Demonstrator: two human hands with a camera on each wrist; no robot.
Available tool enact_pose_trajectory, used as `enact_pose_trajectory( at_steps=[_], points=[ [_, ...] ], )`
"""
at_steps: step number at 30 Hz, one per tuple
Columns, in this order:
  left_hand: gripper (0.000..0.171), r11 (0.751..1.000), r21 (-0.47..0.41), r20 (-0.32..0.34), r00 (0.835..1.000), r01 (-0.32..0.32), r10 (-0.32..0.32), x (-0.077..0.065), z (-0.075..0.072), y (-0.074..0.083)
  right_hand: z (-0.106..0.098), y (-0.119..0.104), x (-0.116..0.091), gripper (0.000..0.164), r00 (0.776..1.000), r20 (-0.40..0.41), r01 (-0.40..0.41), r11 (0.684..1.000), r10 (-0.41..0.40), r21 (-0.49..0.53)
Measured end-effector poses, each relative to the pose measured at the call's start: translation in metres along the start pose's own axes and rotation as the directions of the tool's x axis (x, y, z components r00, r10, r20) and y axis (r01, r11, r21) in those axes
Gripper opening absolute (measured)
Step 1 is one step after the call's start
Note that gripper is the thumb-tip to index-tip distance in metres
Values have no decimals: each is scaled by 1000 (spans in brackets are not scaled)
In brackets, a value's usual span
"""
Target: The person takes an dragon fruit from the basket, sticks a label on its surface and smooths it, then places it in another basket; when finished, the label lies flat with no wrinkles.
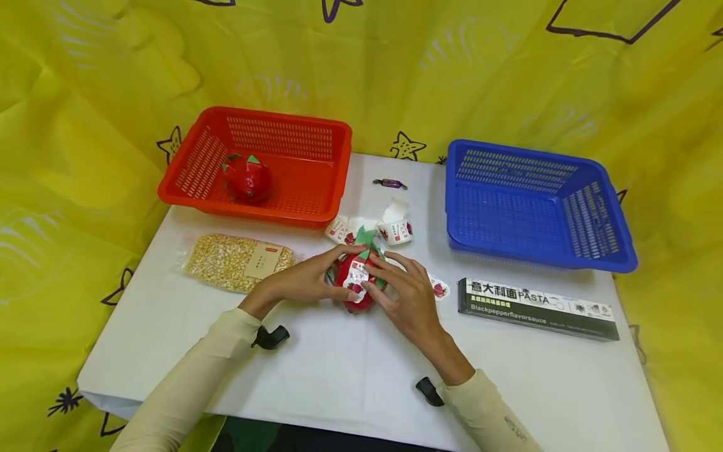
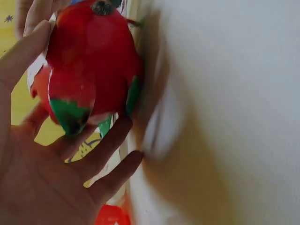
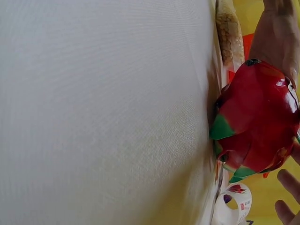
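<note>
Between my two hands at the middle of the table is a red dragon fruit (image 3: 258,117) with green-tipped scales. A white label sticker (image 1: 356,280) printed with fruit lies on its upper side. My left hand (image 1: 307,276) holds the fruit from the left, thumb at the label's edge and fingers around the far side. My right hand (image 1: 403,295) touches from the right, its thumb and fingertips pressing at the label with the fingers fairly straight. In the left wrist view the fruit's dark stem end (image 2: 102,7) faces up.
A red basket (image 1: 271,216) with another dragon fruit (image 1: 248,179) stands back left, a blue basket (image 1: 542,251) back right. Around the hands lie a corn kernel bag (image 1: 226,260), a pasta box (image 1: 536,311), a wrapped candy (image 1: 390,184), a curled label strip (image 1: 398,232) and a loose sticker (image 1: 439,288).
</note>
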State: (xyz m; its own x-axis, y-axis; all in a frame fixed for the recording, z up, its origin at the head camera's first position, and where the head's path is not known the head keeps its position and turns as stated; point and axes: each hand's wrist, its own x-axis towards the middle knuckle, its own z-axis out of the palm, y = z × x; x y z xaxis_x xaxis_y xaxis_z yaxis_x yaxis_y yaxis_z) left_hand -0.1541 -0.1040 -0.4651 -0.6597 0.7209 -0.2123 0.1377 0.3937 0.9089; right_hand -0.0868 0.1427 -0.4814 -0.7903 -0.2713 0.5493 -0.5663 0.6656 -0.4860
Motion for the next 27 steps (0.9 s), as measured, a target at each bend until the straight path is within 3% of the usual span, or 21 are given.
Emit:
enact_pose_trajectory(
  at_steps=[4,10,16,20,23,27],
  points=[
    [76,1000,-29,30,999,12,-11,-2,-6,-2,0,-1,-2,52,1000,19,10,1000,-10,-18],
    [65,998,-52,48,998,-33,36,1,-11,-2,-2,-2,-4,60,999,51,9,999,-7,-33],
    [50,999,-38,-1,1000,-19,19,4,-8,-4,0,-4,-3,59,999,38,1,1000,-1,-14],
    [48,999,-41,-15,1000,-10,9,4,-7,-3,0,-8,-2,60,993,84,-82,997,82,-2],
    [49,1000,-9,-37,999,-5,5,3,-8,0,1,-12,2,66,966,154,-212,977,209,2],
    [50,1000,21,-146,989,22,-19,0,-10,7,4,-18,11,77,892,265,-374,927,366,-21]
  ],
)
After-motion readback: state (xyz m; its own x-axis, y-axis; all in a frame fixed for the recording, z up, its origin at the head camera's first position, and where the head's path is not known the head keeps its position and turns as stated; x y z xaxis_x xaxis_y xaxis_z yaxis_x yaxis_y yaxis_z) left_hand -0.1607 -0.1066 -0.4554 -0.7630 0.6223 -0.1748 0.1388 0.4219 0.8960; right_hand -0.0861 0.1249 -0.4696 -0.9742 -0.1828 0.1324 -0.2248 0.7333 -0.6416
